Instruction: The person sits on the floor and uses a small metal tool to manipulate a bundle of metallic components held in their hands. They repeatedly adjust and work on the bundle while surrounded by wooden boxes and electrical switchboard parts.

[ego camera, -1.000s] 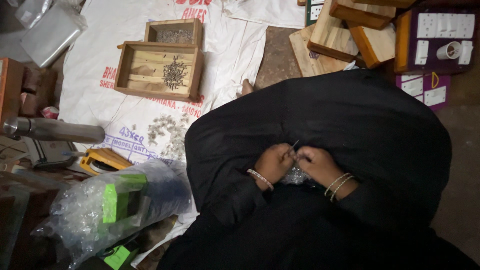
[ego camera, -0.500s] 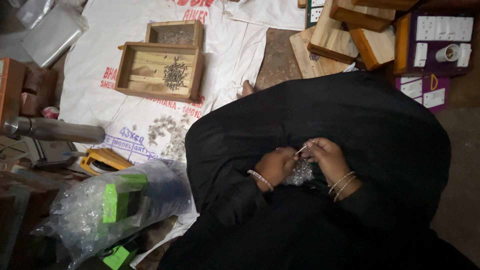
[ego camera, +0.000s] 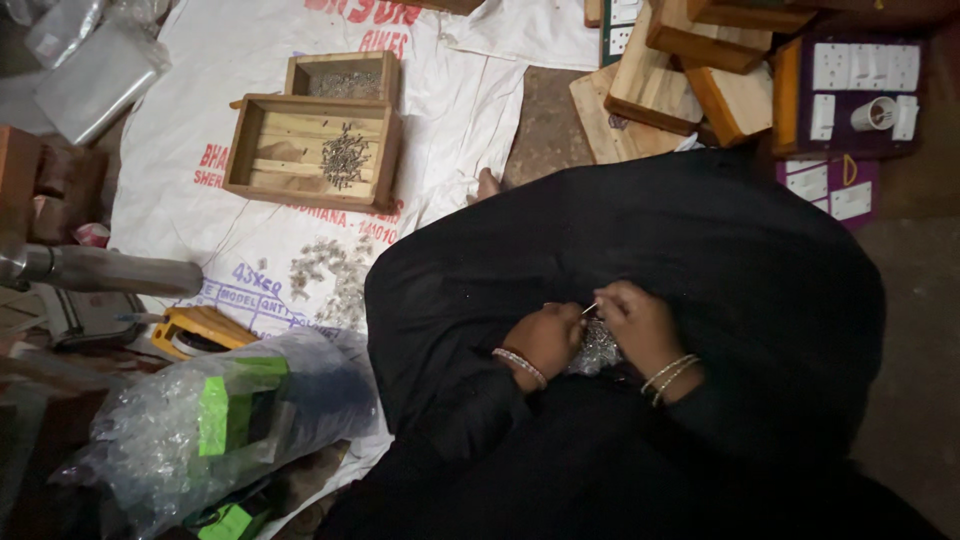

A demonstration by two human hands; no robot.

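Down on the dark cloth of the lap, both hands meet: the left hand (ego camera: 545,340) and right hand (ego camera: 640,325) pinch a thin pale pin (ego camera: 590,309) between closed fingers, just above a small crinkly clear bag (ego camera: 597,350) wedged between them. Work looks partway, I'd say: a little heap of small metal pieces sits in the wooden tray (ego camera: 262,155), more lie scattered on the white sack (ego camera: 300,265) on the floor, so plenty seems left. Left of the knee, a bulky plastic bag with green parts (ego camera: 225,415) crowds the space; wooden boxes (ego camera: 690,85) and a purple switchboard (ego camera: 850,85) sit beyond.
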